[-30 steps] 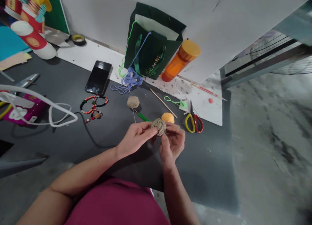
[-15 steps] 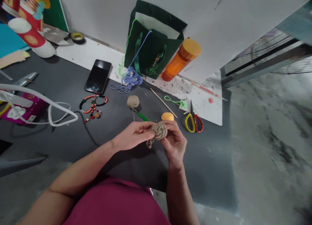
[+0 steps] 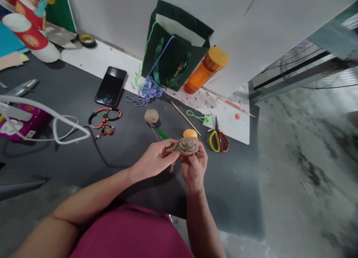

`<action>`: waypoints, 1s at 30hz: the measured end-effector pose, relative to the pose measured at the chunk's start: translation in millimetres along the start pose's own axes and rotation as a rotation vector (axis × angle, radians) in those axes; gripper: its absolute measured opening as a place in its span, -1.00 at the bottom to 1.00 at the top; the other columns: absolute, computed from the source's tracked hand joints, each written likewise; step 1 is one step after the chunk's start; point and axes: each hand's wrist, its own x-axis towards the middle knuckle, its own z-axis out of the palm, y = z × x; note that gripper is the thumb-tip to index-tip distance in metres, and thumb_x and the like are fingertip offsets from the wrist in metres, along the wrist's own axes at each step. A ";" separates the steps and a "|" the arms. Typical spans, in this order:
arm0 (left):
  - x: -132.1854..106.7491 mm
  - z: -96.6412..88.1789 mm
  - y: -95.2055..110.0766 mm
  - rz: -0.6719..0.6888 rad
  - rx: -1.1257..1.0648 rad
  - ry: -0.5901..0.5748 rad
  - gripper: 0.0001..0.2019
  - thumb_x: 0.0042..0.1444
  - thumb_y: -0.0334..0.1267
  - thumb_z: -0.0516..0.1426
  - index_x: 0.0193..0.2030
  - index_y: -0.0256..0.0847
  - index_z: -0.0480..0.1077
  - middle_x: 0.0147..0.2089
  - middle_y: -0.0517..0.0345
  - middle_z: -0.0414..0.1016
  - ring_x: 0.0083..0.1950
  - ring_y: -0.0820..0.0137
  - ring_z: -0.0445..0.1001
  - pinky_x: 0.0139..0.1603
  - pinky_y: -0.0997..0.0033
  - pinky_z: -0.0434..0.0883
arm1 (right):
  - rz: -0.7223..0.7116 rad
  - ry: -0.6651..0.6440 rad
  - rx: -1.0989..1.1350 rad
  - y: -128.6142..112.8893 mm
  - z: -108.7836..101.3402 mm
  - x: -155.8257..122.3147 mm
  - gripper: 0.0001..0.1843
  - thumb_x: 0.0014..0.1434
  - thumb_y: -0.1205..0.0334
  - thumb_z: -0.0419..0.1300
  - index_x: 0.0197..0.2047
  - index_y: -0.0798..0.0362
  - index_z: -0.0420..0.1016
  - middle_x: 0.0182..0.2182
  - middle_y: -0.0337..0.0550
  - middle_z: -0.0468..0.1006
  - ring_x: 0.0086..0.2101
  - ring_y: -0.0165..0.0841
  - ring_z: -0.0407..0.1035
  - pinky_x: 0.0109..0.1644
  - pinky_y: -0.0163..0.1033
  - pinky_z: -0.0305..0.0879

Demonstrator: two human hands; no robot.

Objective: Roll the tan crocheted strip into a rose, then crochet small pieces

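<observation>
Head view — left hand point(image 3: 152, 161), right hand point(image 3: 193, 166) both clamped on one woven twine disc point(image 3: 185, 146).

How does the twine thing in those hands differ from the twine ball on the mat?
The coiled twine piece is a flat spiral; the twine ball is round. The coiled twine piece is held up by the left hand and right hand; the twine ball lies untouched on the mat. Both look like the same beige fibre.
</observation>
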 end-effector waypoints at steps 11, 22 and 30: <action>-4.5 3.5 3.9 0.056 0.017 -0.003 -0.85 0.20 -0.23 0.12 -0.32 -0.26 0.42 -0.37 0.21 0.37 -0.34 0.45 0.31 -0.28 0.43 0.28 | -0.323 0.003 -0.206 1.5 1.0 -2.5 -0.77 0.03 0.26 0.41 -0.25 -0.04 0.48 -0.33 -0.30 0.55 -0.28 -0.41 0.48 -0.13 -0.26 0.44; -2.9 -4.2 5.4 0.087 0.043 -0.008 -0.69 0.22 -0.06 0.12 -0.43 -0.26 0.38 -0.41 0.17 0.35 -0.33 0.41 0.31 -0.26 0.37 0.30 | -0.597 -0.252 -0.391 -3.5 -7.7 -1.9 -0.75 0.20 0.32 0.26 -0.04 -0.12 0.50 -0.12 -0.17 0.63 -0.11 -0.26 0.53 -0.02 -0.06 0.46; -0.7 -8.3 6.7 0.112 0.050 -0.043 -0.73 0.22 -0.12 0.06 -0.31 -0.28 0.43 -0.35 0.14 0.41 -0.30 0.41 0.33 -0.22 0.35 0.33 | -0.244 -0.284 -0.141 -4.0 -9.1 -5.2 -0.86 0.19 0.25 0.33 -0.19 -0.12 0.48 -0.16 -0.22 0.65 -0.10 -0.30 0.54 -0.01 -0.11 0.47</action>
